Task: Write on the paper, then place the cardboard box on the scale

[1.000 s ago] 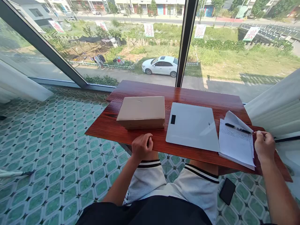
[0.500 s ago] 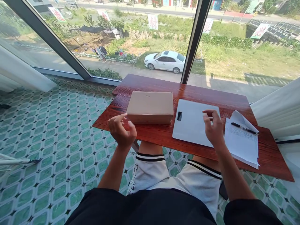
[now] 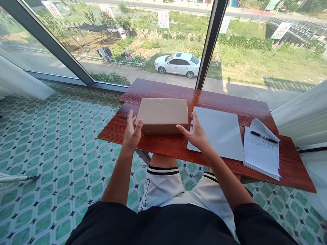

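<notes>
A closed brown cardboard box (image 3: 163, 112) lies flat on the dark red wooden table (image 3: 163, 144). At its left end is my left hand (image 3: 132, 134), fingers stretched along the side and thumb by the front left corner. My right hand (image 3: 196, 134) is at the other end, its thumb over the front right corner and its fingers spread between the box and a closed silver laptop (image 3: 222, 134). Both hands are open; whether they touch the box, I cannot tell. Part of the laptop's left edge is hidden behind my right hand.
Right of the laptop lie sheets of written paper (image 3: 263, 153) with a black pen (image 3: 264, 136) on top. A window frame (image 3: 211, 44) rises behind the table, with a white car (image 3: 177, 64) outside. My legs are under the table's front edge.
My right hand has moved left from above the laptop to the box's right end. My left hand has shifted to the box's left end, and the fingers of both hands have straightened.
</notes>
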The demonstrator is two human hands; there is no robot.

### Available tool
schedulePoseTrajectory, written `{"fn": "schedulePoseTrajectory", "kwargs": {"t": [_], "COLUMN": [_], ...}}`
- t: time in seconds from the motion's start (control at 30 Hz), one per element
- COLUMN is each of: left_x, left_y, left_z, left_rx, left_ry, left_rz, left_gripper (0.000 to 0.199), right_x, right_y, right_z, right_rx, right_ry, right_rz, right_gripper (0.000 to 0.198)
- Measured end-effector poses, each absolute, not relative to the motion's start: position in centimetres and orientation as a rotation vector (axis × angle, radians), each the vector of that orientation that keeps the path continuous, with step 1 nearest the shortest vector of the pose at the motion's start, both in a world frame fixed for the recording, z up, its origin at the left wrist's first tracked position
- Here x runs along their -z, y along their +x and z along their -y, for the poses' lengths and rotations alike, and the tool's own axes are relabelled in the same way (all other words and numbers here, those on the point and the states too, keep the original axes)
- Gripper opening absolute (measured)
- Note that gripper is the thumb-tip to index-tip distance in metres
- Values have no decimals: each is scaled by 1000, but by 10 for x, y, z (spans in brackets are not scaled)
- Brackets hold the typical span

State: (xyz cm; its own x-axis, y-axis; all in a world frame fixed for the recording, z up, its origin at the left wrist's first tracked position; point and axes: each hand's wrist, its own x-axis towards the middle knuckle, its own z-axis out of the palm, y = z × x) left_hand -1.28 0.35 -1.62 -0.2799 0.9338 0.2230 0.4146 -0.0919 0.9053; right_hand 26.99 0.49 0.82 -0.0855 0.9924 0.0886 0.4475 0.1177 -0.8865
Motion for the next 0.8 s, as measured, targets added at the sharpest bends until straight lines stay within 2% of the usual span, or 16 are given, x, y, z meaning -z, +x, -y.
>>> {"fn": "schedulePoseTrajectory", "kwargs": {"t": [0.1,0.23,0.33,0.8], "left_x": [15,10,9,-10], "left_y": [-8,-5,-5,9], "left_z": [-3,-5,-6,-2], "left_rx": [-1322,-1296,-1297,-1271], "left_ry": [1477,1464,1462,1457], "left_rz": [-1750,-1813,-1834,-1996], "left_gripper": [80,73,71,58], "right_x": [-8,-8,-7,-12], "right_y": [264,257,256,258], "right_z": [-6,-6,-6,-8], "right_rx": [-927,-859,-828,-952], "right_ry": [-1429,-1332,-1267,-1260], "right_rz": [1687,1705,1680,1614], "right_gripper": [111,84,73,76]}}
